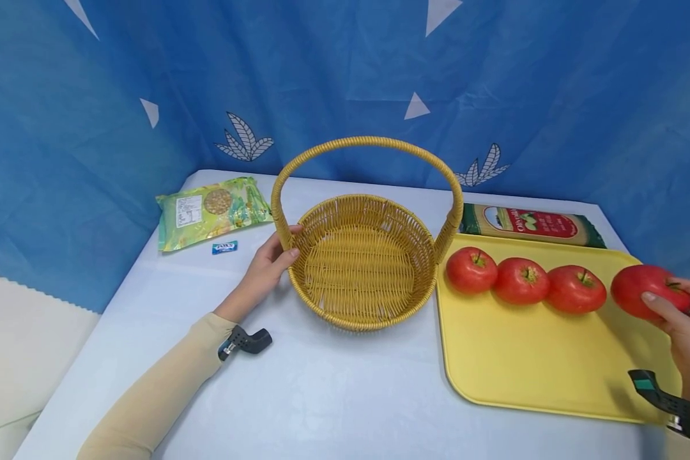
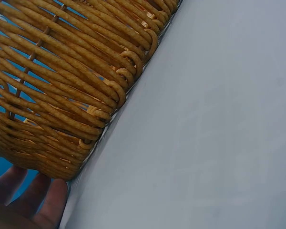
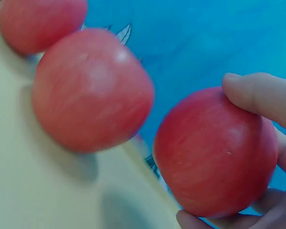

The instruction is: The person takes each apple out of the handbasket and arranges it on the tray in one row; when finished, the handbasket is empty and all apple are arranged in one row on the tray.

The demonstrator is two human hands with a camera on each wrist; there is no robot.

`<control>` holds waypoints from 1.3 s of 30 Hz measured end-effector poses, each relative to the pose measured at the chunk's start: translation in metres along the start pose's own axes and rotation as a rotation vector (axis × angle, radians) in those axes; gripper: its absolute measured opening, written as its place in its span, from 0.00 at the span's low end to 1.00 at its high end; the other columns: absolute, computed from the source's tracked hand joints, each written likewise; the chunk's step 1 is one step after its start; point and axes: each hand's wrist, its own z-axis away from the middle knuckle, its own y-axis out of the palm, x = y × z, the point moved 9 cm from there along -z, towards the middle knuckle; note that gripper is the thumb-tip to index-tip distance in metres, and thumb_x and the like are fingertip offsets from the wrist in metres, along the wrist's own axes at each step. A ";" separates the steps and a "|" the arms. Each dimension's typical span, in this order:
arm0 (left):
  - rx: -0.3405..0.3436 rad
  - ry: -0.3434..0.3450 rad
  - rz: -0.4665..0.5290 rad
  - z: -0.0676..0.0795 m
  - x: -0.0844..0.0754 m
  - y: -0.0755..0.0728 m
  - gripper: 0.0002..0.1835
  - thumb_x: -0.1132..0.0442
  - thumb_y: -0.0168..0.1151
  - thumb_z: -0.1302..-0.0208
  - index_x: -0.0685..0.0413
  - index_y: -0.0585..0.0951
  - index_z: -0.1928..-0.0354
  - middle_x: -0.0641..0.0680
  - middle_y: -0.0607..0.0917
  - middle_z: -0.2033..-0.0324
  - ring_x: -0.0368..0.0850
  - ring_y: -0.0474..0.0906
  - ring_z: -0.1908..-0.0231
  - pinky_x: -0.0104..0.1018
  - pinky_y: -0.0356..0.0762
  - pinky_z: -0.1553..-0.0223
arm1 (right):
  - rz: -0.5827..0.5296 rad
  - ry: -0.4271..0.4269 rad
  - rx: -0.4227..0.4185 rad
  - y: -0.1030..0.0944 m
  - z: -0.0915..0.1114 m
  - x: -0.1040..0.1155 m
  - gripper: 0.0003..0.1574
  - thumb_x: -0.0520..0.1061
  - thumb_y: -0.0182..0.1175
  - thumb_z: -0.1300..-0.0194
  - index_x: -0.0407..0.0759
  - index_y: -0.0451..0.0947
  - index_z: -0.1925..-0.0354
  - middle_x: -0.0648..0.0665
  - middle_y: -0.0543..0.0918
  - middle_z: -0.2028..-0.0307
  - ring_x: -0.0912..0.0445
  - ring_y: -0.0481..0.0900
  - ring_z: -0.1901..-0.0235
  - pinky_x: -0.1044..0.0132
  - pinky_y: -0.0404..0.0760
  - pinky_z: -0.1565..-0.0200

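Note:
A woven wicker basket (image 1: 361,324) with a tall arched handle stands on the white table. My left hand (image 1: 269,260) holds its left side where the handle meets the rim, thumb towards me; in the left wrist view its fingers (image 2: 55,200) touch the wicker wall. At the far right, my right hand (image 1: 685,327) grips a red apple (image 1: 638,291) between thumb and fingers. That apple is over the right side of the yellow tray (image 1: 540,367), its shadow below in the right wrist view. Three more red apples (image 1: 520,281) sit in a row on the tray.
Behind the tray lies a green and red packet (image 1: 535,225). A green printed bag (image 1: 213,214) and a small blue wrapped sweet (image 1: 225,248) lie left of the basket. A blue patterned curtain (image 1: 333,83) hangs along the table's back edge.

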 end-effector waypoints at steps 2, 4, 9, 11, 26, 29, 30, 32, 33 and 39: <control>-0.002 -0.001 -0.001 0.000 -0.001 0.000 0.27 0.64 0.51 0.23 0.53 0.65 0.25 0.60 0.65 0.24 0.61 0.64 0.26 0.59 0.61 0.25 | 0.032 0.041 -0.020 0.001 0.004 -0.004 0.22 0.33 0.67 0.37 0.55 0.79 0.51 0.60 0.72 0.52 0.67 0.67 0.53 0.87 0.76 0.72; -0.004 0.004 0.000 -0.001 -0.001 0.000 0.27 0.64 0.51 0.24 0.54 0.65 0.25 0.60 0.65 0.24 0.62 0.64 0.26 0.59 0.60 0.25 | 0.086 0.067 -0.030 0.000 0.004 -0.009 0.22 0.34 0.68 0.37 0.58 0.78 0.52 0.61 0.71 0.54 0.68 0.67 0.54 0.88 0.76 0.72; -0.005 0.010 0.002 -0.002 0.001 0.001 0.27 0.64 0.51 0.24 0.54 0.65 0.25 0.61 0.66 0.24 0.61 0.64 0.26 0.59 0.61 0.25 | 0.233 0.142 -0.076 -0.005 0.003 -0.019 0.27 0.38 0.69 0.36 0.65 0.73 0.47 0.67 0.70 0.51 0.71 0.64 0.51 0.90 0.75 0.67; -0.004 0.010 0.006 -0.002 0.002 0.001 0.27 0.64 0.51 0.24 0.54 0.65 0.25 0.61 0.66 0.24 0.62 0.65 0.27 0.59 0.61 0.25 | 0.309 0.173 -0.113 -0.007 0.004 -0.022 0.29 0.41 0.69 0.35 0.67 0.71 0.43 0.69 0.69 0.45 0.72 0.62 0.46 0.87 0.77 0.54; -0.009 0.006 -0.007 -0.001 0.002 -0.001 0.27 0.64 0.51 0.23 0.53 0.65 0.25 0.59 0.65 0.24 0.60 0.64 0.26 0.59 0.61 0.25 | 0.595 0.232 -0.105 0.002 0.002 -0.034 0.34 0.49 0.60 0.28 0.73 0.63 0.30 0.57 0.55 0.20 0.68 0.55 0.29 0.61 0.59 0.23; -0.013 0.004 -0.009 0.000 0.002 -0.002 0.27 0.63 0.52 0.23 0.52 0.65 0.25 0.58 0.65 0.24 0.60 0.64 0.26 0.59 0.62 0.25 | 0.610 0.220 -0.083 0.005 0.001 -0.034 0.35 0.51 0.60 0.28 0.72 0.62 0.28 0.56 0.54 0.20 0.67 0.55 0.28 0.60 0.60 0.23; -0.013 0.003 -0.010 0.000 0.002 -0.002 0.27 0.63 0.52 0.23 0.52 0.65 0.25 0.58 0.66 0.24 0.60 0.64 0.26 0.59 0.62 0.25 | 0.613 0.217 -0.080 0.006 0.001 -0.034 0.35 0.51 0.60 0.28 0.72 0.62 0.28 0.56 0.54 0.20 0.67 0.55 0.29 0.60 0.60 0.23; -0.013 0.005 -0.007 0.001 0.002 -0.002 0.27 0.63 0.52 0.23 0.52 0.65 0.25 0.59 0.66 0.24 0.60 0.65 0.27 0.59 0.62 0.26 | 0.625 0.212 -0.078 0.006 0.002 -0.033 0.34 0.50 0.60 0.28 0.74 0.63 0.30 0.55 0.55 0.20 0.67 0.55 0.29 0.60 0.60 0.23; -0.012 0.007 -0.007 0.001 0.001 -0.002 0.27 0.63 0.52 0.23 0.52 0.65 0.25 0.59 0.66 0.24 0.60 0.65 0.27 0.59 0.62 0.26 | 0.628 0.209 -0.080 0.006 0.002 -0.033 0.33 0.50 0.60 0.27 0.74 0.63 0.31 0.55 0.57 0.20 0.67 0.56 0.30 0.60 0.61 0.23; -0.008 0.011 -0.005 -0.001 0.001 -0.001 0.27 0.63 0.52 0.23 0.54 0.65 0.25 0.59 0.66 0.24 0.60 0.65 0.27 0.59 0.61 0.25 | 0.559 0.187 -0.097 0.003 0.005 -0.035 0.27 0.46 0.62 0.29 0.75 0.67 0.43 0.70 0.66 0.35 0.72 0.59 0.41 0.69 0.61 0.25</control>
